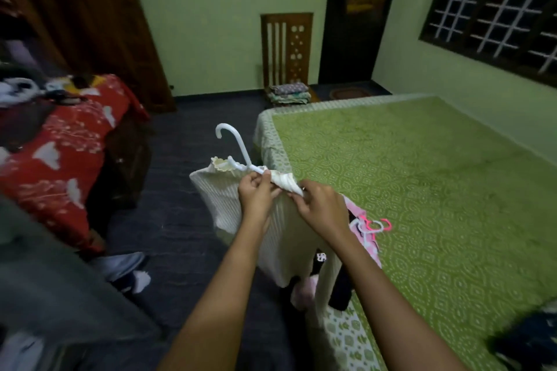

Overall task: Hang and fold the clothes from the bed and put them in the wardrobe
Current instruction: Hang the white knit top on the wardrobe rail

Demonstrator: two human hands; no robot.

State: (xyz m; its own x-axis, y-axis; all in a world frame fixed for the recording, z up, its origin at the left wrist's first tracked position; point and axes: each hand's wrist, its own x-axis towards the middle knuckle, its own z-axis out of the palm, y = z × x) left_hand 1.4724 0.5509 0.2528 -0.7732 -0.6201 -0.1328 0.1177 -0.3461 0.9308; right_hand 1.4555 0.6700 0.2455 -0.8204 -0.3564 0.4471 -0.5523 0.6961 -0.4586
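A white top [217, 199] sits half-dressed on a hanger [238, 144] held over the bed's [422, 175] near edge, the left hand [256, 199] and right hand [319, 205] each with a grip pinched on its rolled shoulder fabric. Done well, the step likely means easing that shoulder over the hanger's arm until the neckline sits centred, clear of the spare hangers [373, 226] just beside.
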